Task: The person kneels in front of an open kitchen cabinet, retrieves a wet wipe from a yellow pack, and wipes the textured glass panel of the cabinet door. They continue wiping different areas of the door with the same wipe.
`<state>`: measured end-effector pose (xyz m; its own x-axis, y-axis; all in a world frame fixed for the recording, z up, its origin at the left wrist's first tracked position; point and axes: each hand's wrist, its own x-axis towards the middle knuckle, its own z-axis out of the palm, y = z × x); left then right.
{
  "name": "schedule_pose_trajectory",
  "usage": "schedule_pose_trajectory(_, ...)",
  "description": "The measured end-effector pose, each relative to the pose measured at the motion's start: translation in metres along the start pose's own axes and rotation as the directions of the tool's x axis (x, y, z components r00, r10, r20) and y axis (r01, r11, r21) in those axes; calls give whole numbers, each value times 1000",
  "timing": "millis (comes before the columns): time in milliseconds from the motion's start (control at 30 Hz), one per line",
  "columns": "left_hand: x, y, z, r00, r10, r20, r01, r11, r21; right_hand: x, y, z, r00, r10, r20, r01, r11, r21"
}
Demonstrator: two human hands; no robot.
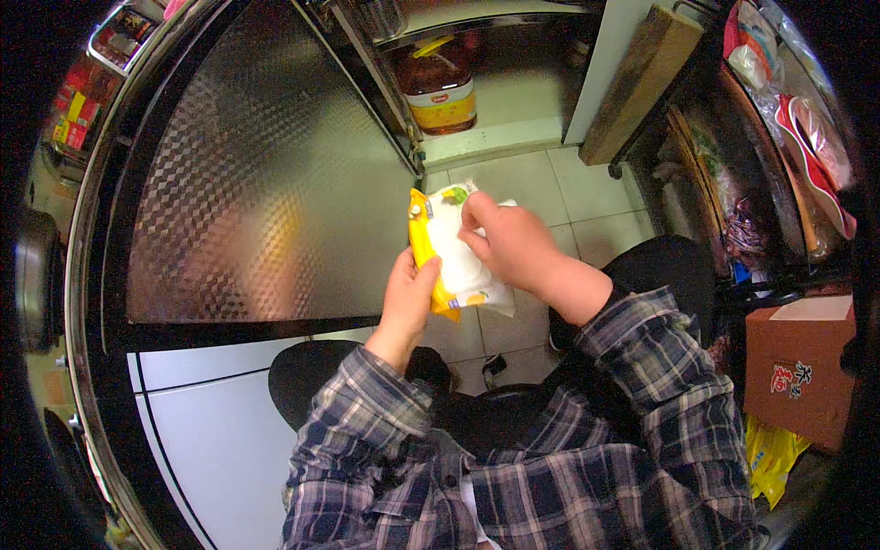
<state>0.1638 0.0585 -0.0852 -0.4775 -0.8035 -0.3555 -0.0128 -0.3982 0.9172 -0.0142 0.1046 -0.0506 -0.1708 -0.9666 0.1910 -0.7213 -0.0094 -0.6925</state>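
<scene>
A yellow and white soft plastic packet point(457, 254), which looks like a pack of wipes or tissues, is held upright in front of me. My left hand point(409, 289) grips its lower left edge, thumb on the front. Over the packet's upper right part is my right hand point(512, 240), its thumb and fingertips pinched together at the white face; whether a sheet is between them cannot be told. Just left of the packet stands an open cabinet door with a patterned glass panel point(275, 206).
A large bottle of brown liquid point(440, 96) stands inside the cabinet. At the right are a wooden beam point(639, 82), shelves with bagged goods point(746, 230), a brown cardboard box point(797, 371) and a yellow plastic bag point(773, 457). White drawer fronts point(220, 440) lie at lower left.
</scene>
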Motion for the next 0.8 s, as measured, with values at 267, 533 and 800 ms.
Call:
schedule_pose_trajectory(267,11,-7,-5,998,56,-16,-56,998,-26,-4,2,15,943,-334,-1,305,862,-406)
schedule_pose_trajectory(533,6,-3,-4,996,62,58,-63,998,17,-3,0,17,931,-357,80,352,814,-463)
schedule_pose_trajectory(800,5,0,-4,993,92,67,-93,996,9,-1,7,17,964,-265,27,260,912,-318)
